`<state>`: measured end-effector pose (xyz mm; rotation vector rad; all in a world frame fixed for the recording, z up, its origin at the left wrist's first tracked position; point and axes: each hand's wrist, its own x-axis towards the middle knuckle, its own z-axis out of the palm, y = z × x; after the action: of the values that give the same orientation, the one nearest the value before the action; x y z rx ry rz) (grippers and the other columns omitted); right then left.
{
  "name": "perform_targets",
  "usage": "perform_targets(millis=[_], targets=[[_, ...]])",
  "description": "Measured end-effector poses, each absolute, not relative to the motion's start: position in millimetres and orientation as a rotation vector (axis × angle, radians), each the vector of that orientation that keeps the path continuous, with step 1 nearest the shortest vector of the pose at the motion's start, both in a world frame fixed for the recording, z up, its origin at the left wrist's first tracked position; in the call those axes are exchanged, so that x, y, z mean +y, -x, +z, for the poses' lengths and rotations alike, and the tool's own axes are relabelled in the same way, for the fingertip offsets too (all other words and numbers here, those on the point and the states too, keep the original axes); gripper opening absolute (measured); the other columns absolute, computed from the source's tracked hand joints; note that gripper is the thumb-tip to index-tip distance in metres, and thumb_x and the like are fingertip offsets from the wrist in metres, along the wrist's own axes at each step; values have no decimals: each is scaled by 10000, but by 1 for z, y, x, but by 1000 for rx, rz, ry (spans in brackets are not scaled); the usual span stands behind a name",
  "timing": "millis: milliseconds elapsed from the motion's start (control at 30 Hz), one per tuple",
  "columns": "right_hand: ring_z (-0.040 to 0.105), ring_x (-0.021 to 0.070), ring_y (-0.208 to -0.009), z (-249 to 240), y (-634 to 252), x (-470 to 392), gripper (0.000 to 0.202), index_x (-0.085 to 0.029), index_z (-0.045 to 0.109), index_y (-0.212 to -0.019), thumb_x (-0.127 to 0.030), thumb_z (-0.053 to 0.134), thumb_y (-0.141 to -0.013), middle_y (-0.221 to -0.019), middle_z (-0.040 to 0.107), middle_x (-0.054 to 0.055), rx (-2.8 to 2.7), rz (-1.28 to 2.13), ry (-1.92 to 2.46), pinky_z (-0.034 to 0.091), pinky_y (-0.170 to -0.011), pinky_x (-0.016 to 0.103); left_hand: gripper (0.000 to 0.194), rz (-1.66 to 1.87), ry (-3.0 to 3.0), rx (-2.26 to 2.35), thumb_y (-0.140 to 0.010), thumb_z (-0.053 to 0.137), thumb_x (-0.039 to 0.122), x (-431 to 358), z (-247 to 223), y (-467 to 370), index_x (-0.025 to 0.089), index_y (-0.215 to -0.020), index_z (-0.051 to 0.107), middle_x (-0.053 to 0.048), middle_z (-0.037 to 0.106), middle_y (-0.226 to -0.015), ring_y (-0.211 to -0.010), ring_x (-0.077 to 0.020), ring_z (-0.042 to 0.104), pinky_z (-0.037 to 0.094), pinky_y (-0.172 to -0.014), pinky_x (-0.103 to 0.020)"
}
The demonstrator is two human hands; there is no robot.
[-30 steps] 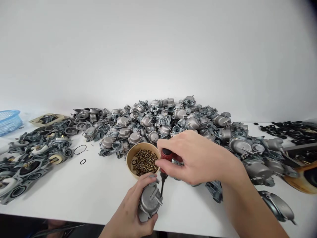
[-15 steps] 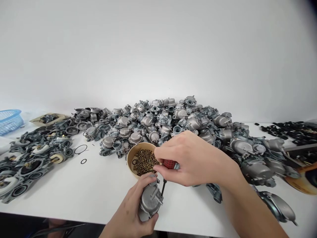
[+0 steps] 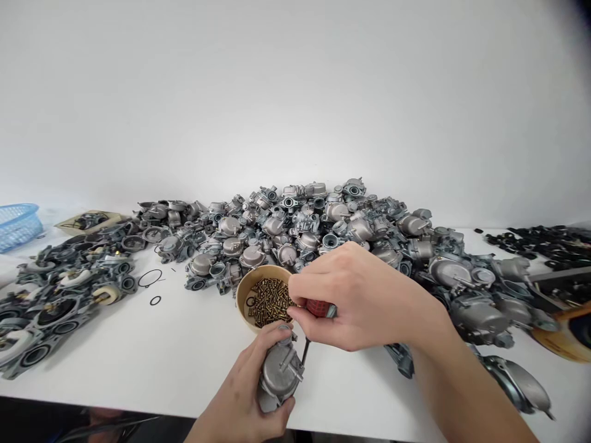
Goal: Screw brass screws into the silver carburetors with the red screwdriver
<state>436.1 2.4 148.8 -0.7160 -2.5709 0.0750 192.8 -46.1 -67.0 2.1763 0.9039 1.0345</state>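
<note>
White tabletop [image 3: 184, 357]: left hand [image 3: 249, 391] grips round silver-grey metal carburetor [image 3: 279, 370], unmoved; right hand [image 3: 364, 298], clutching red-handled, dark-shafted screwdriver [image 3: 317, 307] at its edge, has twisted, likely mid-turn.

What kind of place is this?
Probably a parts workshop, assembly or repair: a heap of carburetor-like metal housings, a tub of brass-coloured screws, a red-handled screwdriver in the right hand.

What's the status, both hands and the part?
Left hand gripping metal part. Right hand on red-handled screwdriver, shaft at part's edge. Bowl of screws just beyond, clear of shaft.
</note>
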Motion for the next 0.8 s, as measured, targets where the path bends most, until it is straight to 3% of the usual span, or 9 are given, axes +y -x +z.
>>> perform_targets(millis=[800], targets=[[309, 67, -530, 149, -437, 2, 324, -195, 397, -711, -151, 625, -938, -592, 426, -102, -2544, 71, 710, 237, -545, 271, 1040, 1029, -2176, 884, -693, 706, 86, -45, -69, -192, 373, -1640, 385, -114, 590, -1613, -1483, -429, 604, 544, -1213, -580]])
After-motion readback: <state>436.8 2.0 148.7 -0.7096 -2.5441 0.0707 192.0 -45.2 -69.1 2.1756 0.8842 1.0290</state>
